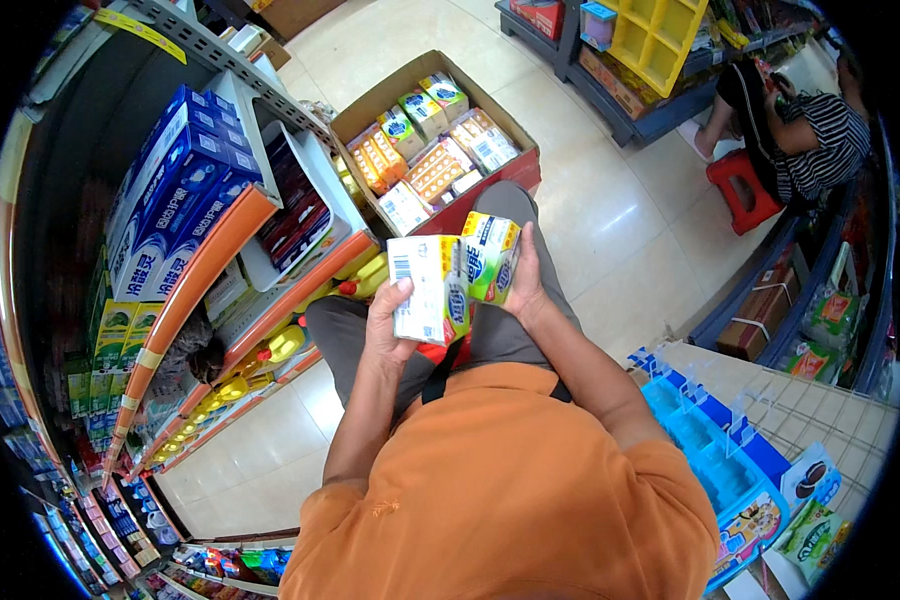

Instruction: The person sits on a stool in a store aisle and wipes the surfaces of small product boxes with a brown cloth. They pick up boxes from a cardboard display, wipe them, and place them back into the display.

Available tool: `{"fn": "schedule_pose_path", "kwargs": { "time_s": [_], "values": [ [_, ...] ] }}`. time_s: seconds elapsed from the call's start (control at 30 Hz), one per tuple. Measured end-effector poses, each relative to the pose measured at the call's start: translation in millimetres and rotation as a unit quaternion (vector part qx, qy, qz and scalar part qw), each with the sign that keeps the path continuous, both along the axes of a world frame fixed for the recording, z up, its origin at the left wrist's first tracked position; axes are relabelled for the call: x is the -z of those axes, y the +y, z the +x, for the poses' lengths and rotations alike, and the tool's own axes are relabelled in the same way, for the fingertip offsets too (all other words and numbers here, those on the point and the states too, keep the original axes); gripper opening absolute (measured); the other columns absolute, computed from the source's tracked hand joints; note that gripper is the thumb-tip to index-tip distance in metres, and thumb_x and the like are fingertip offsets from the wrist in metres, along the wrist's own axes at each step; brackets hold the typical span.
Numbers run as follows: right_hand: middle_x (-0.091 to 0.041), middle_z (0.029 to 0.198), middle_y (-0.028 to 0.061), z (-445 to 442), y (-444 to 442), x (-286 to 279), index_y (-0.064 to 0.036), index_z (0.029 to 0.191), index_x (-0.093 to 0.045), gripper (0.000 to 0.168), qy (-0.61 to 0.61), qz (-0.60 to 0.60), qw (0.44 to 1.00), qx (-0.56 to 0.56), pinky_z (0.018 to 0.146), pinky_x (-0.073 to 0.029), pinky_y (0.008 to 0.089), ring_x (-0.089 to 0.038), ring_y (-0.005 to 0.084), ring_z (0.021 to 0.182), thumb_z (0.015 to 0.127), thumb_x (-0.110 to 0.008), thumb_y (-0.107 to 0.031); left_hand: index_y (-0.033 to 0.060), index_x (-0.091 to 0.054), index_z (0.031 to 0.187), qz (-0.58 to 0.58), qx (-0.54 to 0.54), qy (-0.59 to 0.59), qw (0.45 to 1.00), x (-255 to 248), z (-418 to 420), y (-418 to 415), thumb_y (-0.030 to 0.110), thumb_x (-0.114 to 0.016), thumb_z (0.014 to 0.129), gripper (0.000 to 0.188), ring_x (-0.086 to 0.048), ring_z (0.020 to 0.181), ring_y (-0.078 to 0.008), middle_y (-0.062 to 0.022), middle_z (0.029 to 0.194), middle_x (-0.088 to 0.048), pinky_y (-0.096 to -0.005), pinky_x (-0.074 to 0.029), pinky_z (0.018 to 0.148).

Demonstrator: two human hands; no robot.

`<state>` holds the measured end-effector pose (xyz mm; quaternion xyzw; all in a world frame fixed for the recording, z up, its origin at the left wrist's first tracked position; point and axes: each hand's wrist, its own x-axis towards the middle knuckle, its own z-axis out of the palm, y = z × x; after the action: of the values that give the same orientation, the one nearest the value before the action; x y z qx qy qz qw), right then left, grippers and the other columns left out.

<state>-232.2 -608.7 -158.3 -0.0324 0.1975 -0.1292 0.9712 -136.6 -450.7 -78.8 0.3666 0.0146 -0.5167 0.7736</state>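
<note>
My left hand (pixel 390 319) grips a white, yellow and green packaged carton (pixel 425 289), its white side with a barcode turned up. My right hand (pixel 526 277) holds a similar yellow and green pack (pixel 490 259), tilted, close beside the first one. Both packs are in front of my knees. Beyond them stands an open cardboard box (pixel 526 169) with several packs in it: green and yellow ones (pixel 424 112) at the back, orange ones (pixel 379 159) at the left and in the middle, and white-faced ones (pixel 405 208) near the front.
At the left, curved store shelves with orange edges (pixel 217 247) carry blue toothpaste cartons (pixel 187 176), a white tray (pixel 307 247) and yellow bottles (pixel 281 343). A person (pixel 810 142) sits on a red stool (pixel 742 191) at the upper right. A blue display rack (pixel 709 442) stands at my right.
</note>
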Motion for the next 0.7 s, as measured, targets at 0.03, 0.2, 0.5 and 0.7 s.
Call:
{"fn": "schedule_pose_path", "kwargs": {
  "time_s": [0.03, 0.2, 0.5, 0.7],
  "values": [
    [-0.057, 0.107, 0.0107, 1, 1, 0, -0.007, 0.115, -0.049, 0.072, -0.008, 0.002, 1.0, -0.001, 0.086, -0.043, 0.0412, -0.056, 0.0254, 0.097, 0.079, -0.03, -0.067, -0.003, -0.046, 0.112, 0.012, -0.003, -0.036, 0.999, -10, -5, -5, 0.018, -0.061, 0.073, 0.046, -0.059, 0.087, -0.0192, -0.0124, 0.1, -0.058, -0.0313, -0.048, 0.078],
    [-0.055, 0.109, 0.0151, 2, 5, -4, -0.004, 0.116, -0.047, 0.07, -0.026, 0.029, 0.999, 0.0, 0.09, -0.039, 0.0426, -0.054, 0.0294, 0.1, 0.081, -0.029, -0.062, -0.0026, -0.045, 0.113, 0.076, 0.095, -0.176, 0.977, -33, -20, -17, 0.011, -0.065, 0.066, 0.053, -0.057, 0.087, -0.0156, -0.0104, 0.099, -0.057, -0.0272, -0.047, 0.077],
    [-0.05, 0.111, 0.0201, -14, 20, -13, -0.011, 0.12, -0.043, 0.08, -0.021, 0.054, 0.997, -0.051, 0.083, -0.036, 0.0631, -0.049, 0.0404, 0.102, 0.07, -0.032, -0.073, -0.0012, -0.044, 0.114, 0.039, 0.254, -0.727, 0.637, -34, -60, -31, 0.021, -0.07, 0.06, 0.064, -0.054, 0.085, -0.031, -0.0166, 0.093, -0.055, -0.0368, -0.043, 0.075],
    [-0.051, 0.11, 0.0151, -20, 25, -26, -0.01, 0.12, -0.042, 0.077, 0.004, 0.018, 1.0, 0.0, 0.081, -0.044, 0.0508, -0.05, 0.0357, 0.101, 0.076, -0.025, -0.071, 0.0002, -0.04, 0.116, -0.021, 0.269, -0.784, 0.559, -38, -68, -44, 0.021, -0.069, 0.06, 0.067, -0.05, 0.082, -0.0285, -0.0126, 0.09, -0.05, -0.0375, -0.039, 0.071]
  ]
}}
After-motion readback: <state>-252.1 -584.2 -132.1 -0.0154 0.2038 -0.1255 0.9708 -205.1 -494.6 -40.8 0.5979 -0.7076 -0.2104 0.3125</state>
